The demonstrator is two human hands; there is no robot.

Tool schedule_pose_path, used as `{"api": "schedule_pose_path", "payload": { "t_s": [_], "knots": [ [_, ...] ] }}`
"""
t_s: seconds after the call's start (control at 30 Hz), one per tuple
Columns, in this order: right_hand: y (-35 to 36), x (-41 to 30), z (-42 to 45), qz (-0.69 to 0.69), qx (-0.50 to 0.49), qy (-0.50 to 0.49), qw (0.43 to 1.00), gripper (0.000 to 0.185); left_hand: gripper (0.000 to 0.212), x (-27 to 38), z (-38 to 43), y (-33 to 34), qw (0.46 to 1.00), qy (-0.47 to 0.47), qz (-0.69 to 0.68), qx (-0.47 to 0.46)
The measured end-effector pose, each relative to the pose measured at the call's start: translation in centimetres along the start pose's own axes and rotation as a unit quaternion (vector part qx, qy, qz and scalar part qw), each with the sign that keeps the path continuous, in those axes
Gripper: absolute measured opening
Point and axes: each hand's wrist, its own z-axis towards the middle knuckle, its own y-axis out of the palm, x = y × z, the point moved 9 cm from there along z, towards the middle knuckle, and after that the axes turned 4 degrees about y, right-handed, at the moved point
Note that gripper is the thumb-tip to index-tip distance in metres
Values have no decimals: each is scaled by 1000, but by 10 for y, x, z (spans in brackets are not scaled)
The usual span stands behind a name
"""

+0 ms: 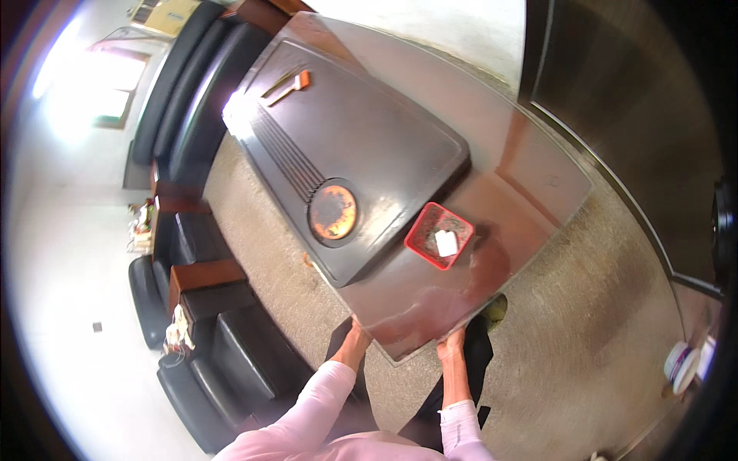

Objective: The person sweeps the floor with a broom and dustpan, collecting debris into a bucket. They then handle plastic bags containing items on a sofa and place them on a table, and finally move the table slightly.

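A low table point(524, 230) with a glossy, glass-like top extends away from me at a slant. My left hand point(358, 334) holds its edge left of the near corner, while my right hand point(452, 344) grips the edge on the right. The fingers of both hands are mostly hidden beneath the top. On the table lies a large dark tea tray point(369, 132) with grooves and a round orange-and-black disc point(332, 211) in a recess. A flat brush point(301, 80) rests at its far end beside a thin stick-like tool point(278, 84). Nearer me stands a red square container point(410, 238) with a white block point(446, 243) inside.
Black armchairs point(242, 351) and a long black sofa point(199, 109) line the left side, with a wooden side table point(207, 275) between seats. A dark panel point(628, 115) stands at right. A white tub point(680, 366) sits on the speckled floor point(576, 322).
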Motion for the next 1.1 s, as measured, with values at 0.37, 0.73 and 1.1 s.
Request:
{"api": "schedule_pose_path", "payload": {
  "t_s": [0.37,0.73,1.1],
  "knots": [
    [21,-50,-35,-7,10,-23,1000,42,46,-23,-16,21,999,14,-41,11],
    [22,-46,-14,4,15,37,999,48,42,-30,-16,35,996,14,-78,41],
    [33,-26,-4,12,-57,60,997,49,37,-25,-7,30,986,20,-159,38]
  ]
}}
